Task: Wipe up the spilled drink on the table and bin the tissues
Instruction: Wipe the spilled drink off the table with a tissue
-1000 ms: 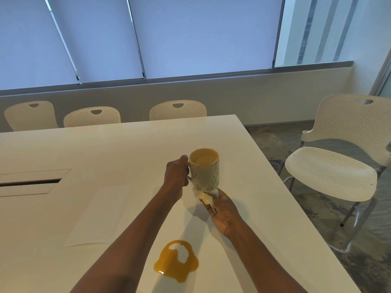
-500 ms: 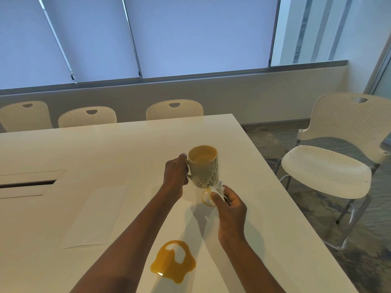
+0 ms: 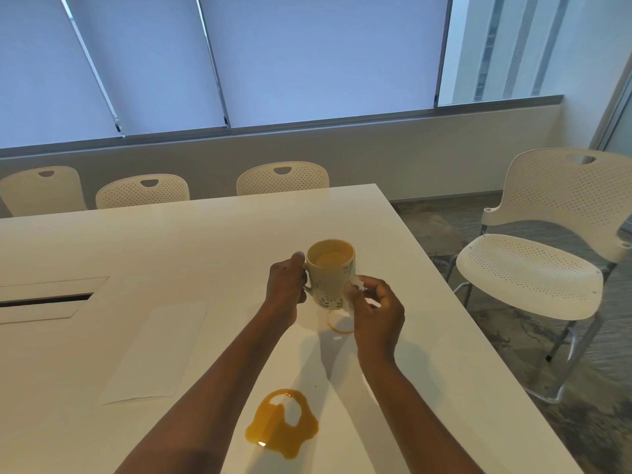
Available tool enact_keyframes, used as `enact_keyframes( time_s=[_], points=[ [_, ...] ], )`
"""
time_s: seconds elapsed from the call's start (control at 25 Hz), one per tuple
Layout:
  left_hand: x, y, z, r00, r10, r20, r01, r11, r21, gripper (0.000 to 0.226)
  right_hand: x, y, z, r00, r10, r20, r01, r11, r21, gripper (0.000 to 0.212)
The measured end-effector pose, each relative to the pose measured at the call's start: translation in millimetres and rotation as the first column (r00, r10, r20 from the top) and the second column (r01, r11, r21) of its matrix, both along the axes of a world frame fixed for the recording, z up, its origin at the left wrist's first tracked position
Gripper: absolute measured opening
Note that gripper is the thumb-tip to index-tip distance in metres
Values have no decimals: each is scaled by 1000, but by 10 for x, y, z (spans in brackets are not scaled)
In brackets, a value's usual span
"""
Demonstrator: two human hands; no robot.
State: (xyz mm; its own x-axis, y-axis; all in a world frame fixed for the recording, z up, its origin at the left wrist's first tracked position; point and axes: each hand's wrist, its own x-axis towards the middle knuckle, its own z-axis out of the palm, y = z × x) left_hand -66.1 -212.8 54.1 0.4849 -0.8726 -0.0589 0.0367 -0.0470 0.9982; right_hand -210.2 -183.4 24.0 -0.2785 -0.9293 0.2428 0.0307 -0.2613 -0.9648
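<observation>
Table [image 3: 171,241], white: your left hand [image 3: 285,290] grips the lifted mug [image 3: 330,273], right hand [image 3: 376,314] pinches a tissue [image 3: 355,285] against its side, puddle [image 3: 280,427] nearer you than the mug; wipe downward, mug level.

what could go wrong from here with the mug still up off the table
The mug, held by its handle in the left hand, holds drink; tilting it while the right hand wipes its side with the tissue could spill more. The small tissue may not soak up the orange puddle. Setting the mug back on the orange ring would wet its base again.
</observation>
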Motion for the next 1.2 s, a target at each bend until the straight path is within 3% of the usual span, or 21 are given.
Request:
enact_keyframes(
  time_s=[0.32,0.56,0.88,1.2],
  points=[
    [-58,64,9,999,-35,-21,35,999,-13,39,-108,-344,1,990,-133,-56,134,991,18,12],
    [-135,78,36,998,-53,-23,52,998,-28,37,-180,-488,5,984,-79,-159,88,995,52,14],
    [-174,119,-19,999,43,19,-42,999,-17,45,-135,-249,-245,999,47,-17,-45,991,124,20],
    [-196,169,12,986,163,15,-163,987,-12,41,189,155,-329,994,-76,73,63,983,171,21]
  ],
)
